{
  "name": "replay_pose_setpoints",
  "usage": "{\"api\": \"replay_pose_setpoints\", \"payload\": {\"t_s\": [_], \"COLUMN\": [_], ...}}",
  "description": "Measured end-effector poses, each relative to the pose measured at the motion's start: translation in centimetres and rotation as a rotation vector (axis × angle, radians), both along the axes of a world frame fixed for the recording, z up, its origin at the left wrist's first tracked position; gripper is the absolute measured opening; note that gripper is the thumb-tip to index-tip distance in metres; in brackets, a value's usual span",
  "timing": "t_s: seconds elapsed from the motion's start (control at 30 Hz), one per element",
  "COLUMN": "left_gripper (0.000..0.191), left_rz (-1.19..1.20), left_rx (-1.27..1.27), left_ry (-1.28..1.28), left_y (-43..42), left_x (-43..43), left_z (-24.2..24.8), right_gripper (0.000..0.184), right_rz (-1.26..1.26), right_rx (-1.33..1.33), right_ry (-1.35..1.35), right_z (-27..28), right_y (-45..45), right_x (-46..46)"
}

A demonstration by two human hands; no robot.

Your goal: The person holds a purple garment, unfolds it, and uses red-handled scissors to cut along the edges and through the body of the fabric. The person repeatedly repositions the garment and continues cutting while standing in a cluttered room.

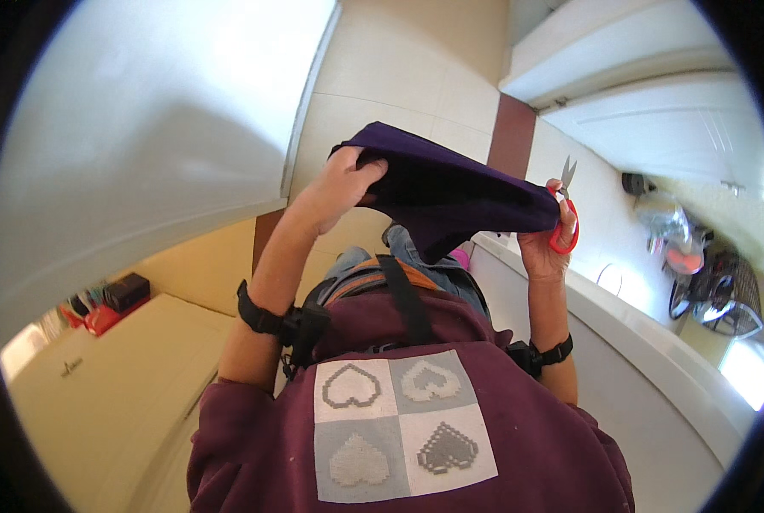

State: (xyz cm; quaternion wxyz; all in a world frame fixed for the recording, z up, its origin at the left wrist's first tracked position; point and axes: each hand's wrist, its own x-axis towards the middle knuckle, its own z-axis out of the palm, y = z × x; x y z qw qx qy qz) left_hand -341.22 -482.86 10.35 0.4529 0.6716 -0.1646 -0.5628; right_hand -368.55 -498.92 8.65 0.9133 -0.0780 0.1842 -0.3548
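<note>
A dark purple cloth [446, 186] is stretched between my two hands in front of my waist. My left hand [340, 186] pinches its left end, thumb inside the fold. At the other end my right hand [552, 240] grips the cloth's edge. That same hand also carries scissors [571, 208] with red handles, a finger and thumb about the loops. The scissor blades point up and away from me, slightly parted and clear of the cloth. Part of the cloth droops in the middle over my jeans.
A large white panel [183, 96] rises at the left. A wooden cabinet top [119, 365] with a black box [127, 292] lies lower left. At the right are a low white wall [645, 359], white doors [664, 122] and a standing fan [728, 317]. Pale floor tiles [407, 64] extend ahead.
</note>
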Motion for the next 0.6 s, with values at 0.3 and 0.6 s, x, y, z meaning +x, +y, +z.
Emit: {"api": "replay_pose_setpoints", "payload": {"t_s": [0.3,0.6], "left_gripper": [0.032,0.025], "left_rz": [-0.535,-1.041], "left_rx": [-0.012,-0.244], "left_ry": [-0.185,-0.759], "left_y": [-15.9,-26.4], "left_x": [-1.1,-0.8], "left_z": [-1.0,1.4], "right_gripper": [0.018,0.018], "right_rz": [-0.38,-0.712], "right_rx": [0.078,0.026], "right_ry": [0.063,0.114], "right_z": [-1.9,1.0], "right_y": [-3.1,-6.8], "right_x": [-6.8,-6.0]}}
